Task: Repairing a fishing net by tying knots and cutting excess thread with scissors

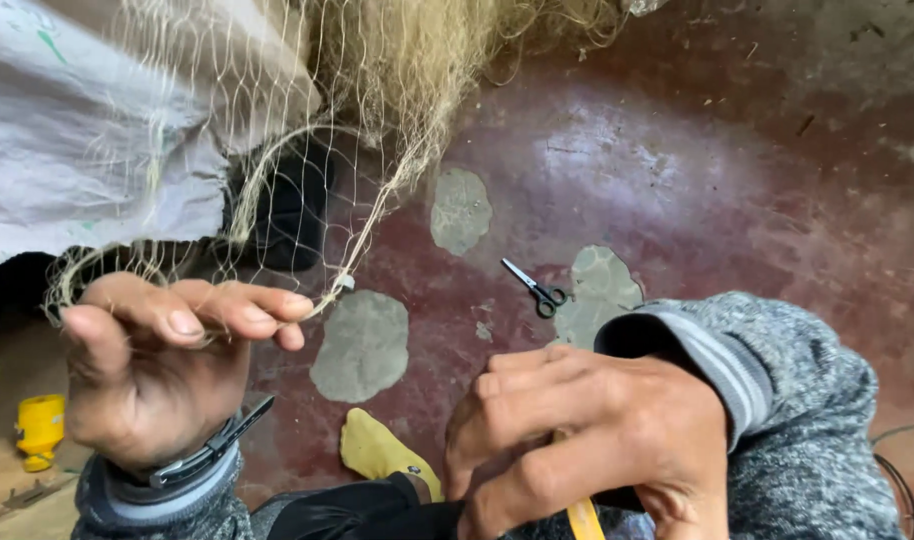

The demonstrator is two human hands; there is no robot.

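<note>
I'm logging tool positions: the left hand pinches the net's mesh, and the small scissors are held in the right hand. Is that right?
Not quite. The left hand does pinch the net, but the small scissors lie on the red floor, beyond the right hand. That hand grips a yellow tool instead. The head view shows this.

Just the one head-worn cam here, pointing steeply down and really close over both hands, with the little scissors (pixel 535 288) on the dark red floor (pixel 677 180) sitting mid-frame, netting (pixel 377 60) hanging above them and the sleeves below.
</note>
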